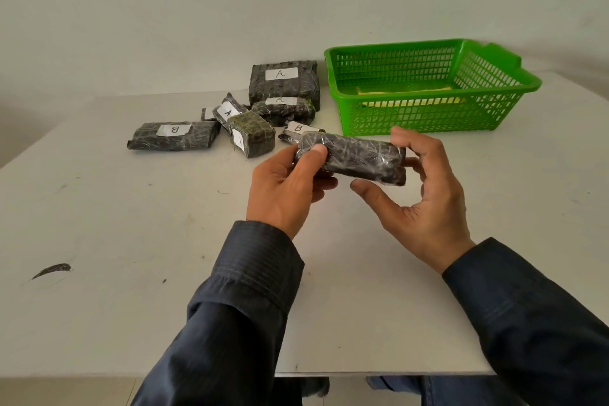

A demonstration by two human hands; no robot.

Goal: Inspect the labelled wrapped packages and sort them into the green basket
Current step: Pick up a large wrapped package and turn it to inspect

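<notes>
Above the near worktop, a person's two hands hold a wrapped package clear of the surface, its long axis running left to right and dipping slightly rightward. The left hand grips one end, thumb on top; the right hand curls round the other. The wrap is dark, glossy and crinkled, with no label facing up. Beyond lie the labelled packages, marked A and B, and far right the green basket.
</notes>
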